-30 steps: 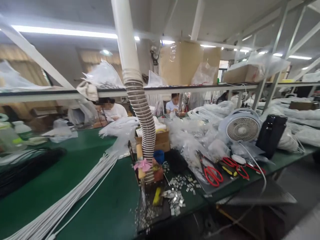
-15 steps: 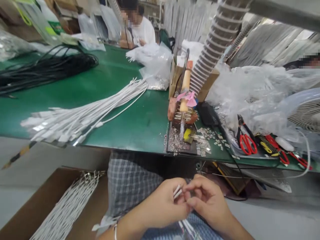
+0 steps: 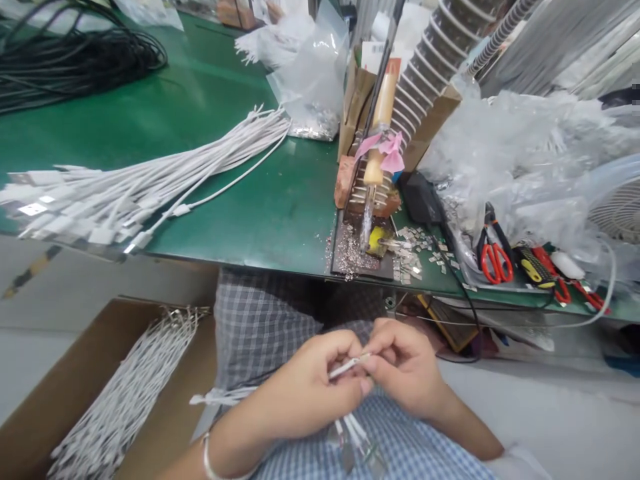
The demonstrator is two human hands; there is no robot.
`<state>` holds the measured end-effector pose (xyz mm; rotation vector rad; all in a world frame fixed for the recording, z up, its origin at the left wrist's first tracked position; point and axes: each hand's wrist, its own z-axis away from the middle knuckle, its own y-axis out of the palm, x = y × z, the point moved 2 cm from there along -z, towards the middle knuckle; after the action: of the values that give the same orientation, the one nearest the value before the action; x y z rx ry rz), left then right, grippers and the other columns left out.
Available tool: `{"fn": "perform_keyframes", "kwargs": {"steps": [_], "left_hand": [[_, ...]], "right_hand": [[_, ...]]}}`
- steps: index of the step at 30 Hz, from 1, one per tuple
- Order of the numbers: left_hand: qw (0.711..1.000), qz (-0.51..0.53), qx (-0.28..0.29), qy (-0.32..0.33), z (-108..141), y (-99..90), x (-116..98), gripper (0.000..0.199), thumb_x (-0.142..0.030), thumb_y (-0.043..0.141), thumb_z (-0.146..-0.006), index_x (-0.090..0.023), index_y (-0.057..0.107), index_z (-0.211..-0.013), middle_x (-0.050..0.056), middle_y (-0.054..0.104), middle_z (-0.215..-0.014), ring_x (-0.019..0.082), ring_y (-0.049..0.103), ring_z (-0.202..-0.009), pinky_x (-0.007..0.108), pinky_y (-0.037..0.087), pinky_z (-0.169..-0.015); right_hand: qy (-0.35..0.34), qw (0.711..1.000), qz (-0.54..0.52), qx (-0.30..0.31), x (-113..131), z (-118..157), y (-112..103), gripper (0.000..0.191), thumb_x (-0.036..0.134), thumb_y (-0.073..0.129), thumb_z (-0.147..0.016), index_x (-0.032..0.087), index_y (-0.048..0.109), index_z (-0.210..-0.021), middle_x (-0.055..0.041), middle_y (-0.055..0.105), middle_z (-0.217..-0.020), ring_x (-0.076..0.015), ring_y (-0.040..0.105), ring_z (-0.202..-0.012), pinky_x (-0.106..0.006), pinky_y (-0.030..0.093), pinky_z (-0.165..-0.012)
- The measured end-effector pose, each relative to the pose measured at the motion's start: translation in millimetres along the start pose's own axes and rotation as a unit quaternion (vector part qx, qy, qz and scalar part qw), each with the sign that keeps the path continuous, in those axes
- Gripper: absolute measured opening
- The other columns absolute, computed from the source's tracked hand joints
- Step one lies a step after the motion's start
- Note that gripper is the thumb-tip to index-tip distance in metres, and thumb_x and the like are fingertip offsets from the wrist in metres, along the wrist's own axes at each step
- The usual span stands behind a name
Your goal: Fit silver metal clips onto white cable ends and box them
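My left hand [image 3: 325, 383] is closed round several white cables [image 3: 344, 368] above my lap, and their other ends hang out below it. My right hand [image 3: 407, 367] pinches the tip of one cable with thumb and forefinger, close against my left fingertips. What is at that tip is too small to make out. Beyond my hands, on the green table [image 3: 225, 243], a soldering iron [image 3: 380, 133] with a wooden handle and pink ribbon points down at a dark plate [image 3: 350, 257]. Small metal pieces [image 3: 411, 257] lie scattered beside the plate.
A bundle of white cables [image 3: 165, 177] lies on the table at left, black cables [image 3: 75, 60] behind it. An open carton [image 3: 93, 340] of cables stands at lower left. Red-handled pliers [image 3: 495, 257], plastic bags [image 3: 510, 153] and a fan [image 3: 620, 207] are at right.
The view has tipped downward, so the person across the table is out of frame. My hands have come together at one cable tip, which now points toward my right fingers.
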<state>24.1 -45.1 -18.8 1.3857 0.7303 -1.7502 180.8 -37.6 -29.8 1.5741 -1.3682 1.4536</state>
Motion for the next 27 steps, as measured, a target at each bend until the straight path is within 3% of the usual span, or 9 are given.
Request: {"fn": "perform_keyframes", "kwargs": {"steps": [3,8,11,15,20,27], "left_hand": [[1.0,0.028,0.009,0.0,4.4,-1.8,2.4,0.023,-0.032,0.056,-0.085,-0.018,0.047,-0.069,-0.007,0.037,-0.061,0.008,0.032,-0.054,0.02,0.027,-0.048],[0.972,0.216,0.062,-0.061,0.7,1.7,11.6,0.04,-0.057,0.049,-0.089,-0.02,0.045,-0.076,-0.009,0.037,-0.052,0.005,0.024,-0.038,0.019,0.019,-0.036],[0.986,0.156,0.045,-0.037,-1.8,-3.1,5.2,0.041,-0.058,0.052,-0.089,-0.018,0.053,-0.079,-0.008,0.038,-0.053,0.006,0.027,-0.042,0.019,0.022,-0.038],[0.999,0.039,-0.026,0.01,-4.6,-10.8,-5.7,0.032,-0.044,0.051,-0.093,-0.016,0.062,-0.083,-0.004,0.045,-0.062,0.009,0.038,-0.053,0.02,0.032,-0.048],[0.994,-0.015,-0.095,0.044,-11.6,-6.9,-2.3,0.02,-0.026,0.051,-0.093,-0.017,0.061,-0.078,-0.003,0.051,-0.066,0.01,0.045,-0.059,0.021,0.037,-0.055],[0.987,-0.11,-0.103,0.051,-17.6,-3.0,-4.7,0.017,-0.021,0.051,-0.092,-0.017,0.062,-0.081,-0.002,0.061,-0.068,0.011,0.052,-0.058,0.021,0.04,-0.057]], "right_hand": [[-0.013,0.999,-0.043,-0.014,-5.0,2.6,1.4,0.018,0.034,0.066,-0.085,0.02,0.061,-0.075,0.0063,0.04,-0.057,-0.0085,0.039,-0.05,-0.023,0.034,-0.05],[-0.008,0.987,-0.162,-0.021,-12.4,-3.7,5.9,0.016,0.033,0.066,-0.085,0.021,0.06,-0.077,0.0048,0.046,-0.06,-0.0085,0.042,-0.05,-0.023,0.035,-0.05],[-0.038,0.981,-0.191,-0.011,-12.2,-12.0,3.1,0.017,0.035,0.063,-0.088,0.021,0.061,-0.078,0.0029,0.049,-0.062,-0.0099,0.046,-0.052,-0.025,0.038,-0.051],[-0.039,0.98,-0.182,-0.073,-13.9,-14.8,-14.0,0.013,0.034,0.058,-0.092,0.024,0.065,-0.086,0.0023,0.05,-0.066,-0.0109,0.047,-0.058,-0.024,0.039,-0.054],[-0.044,0.999,-0.003,0.016,-12.6,-14.2,-25.5,0.014,0.034,0.068,-0.086,0.021,0.065,-0.091,0.0002,0.055,-0.07,-0.0116,0.05,-0.061,-0.023,0.039,-0.051],[-0.055,0.997,0.057,0.024,-8.8,-24.2,-27.2,0.007,0.018,0.059,-0.087,0.02,0.059,-0.081,0.002,0.052,-0.067,-0.0098,0.049,-0.059,-0.021,0.04,-0.052]]}}
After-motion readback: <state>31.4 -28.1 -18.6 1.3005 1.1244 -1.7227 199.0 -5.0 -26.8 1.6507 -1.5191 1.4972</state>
